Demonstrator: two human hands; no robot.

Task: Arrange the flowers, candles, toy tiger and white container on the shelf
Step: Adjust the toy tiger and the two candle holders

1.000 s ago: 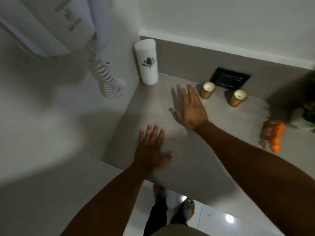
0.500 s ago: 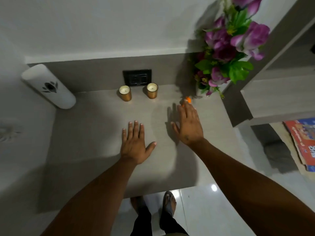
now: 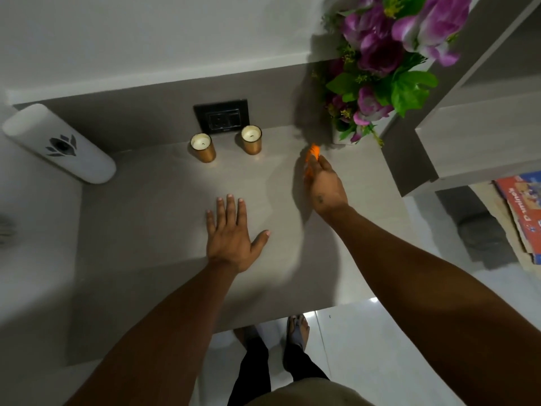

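On the grey shelf (image 3: 152,218) my left hand (image 3: 231,232) lies flat, palm down, fingers spread, holding nothing. My right hand (image 3: 325,186) is closed around the orange toy tiger (image 3: 312,155), which is mostly hidden by my fingers, just in front of the flowers. The purple flowers (image 3: 380,54) with green leaves stand in a white pot at the back right. Two gold candles (image 3: 203,147) (image 3: 251,139) stand side by side at the back wall. The white container (image 3: 58,145) with a dark emblem stands in the back left corner.
A black wall socket (image 3: 221,115) sits behind the candles. A grey shelving unit (image 3: 480,124) rises on the right, with a colourful box (image 3: 524,206) on the floor below it. My feet (image 3: 297,329) show under the shelf's front edge.
The camera swung right, bringing the flowers into view. My right hand moved from flat on the shelf over to the toy tiger and closed on it. My left hand stayed flat.
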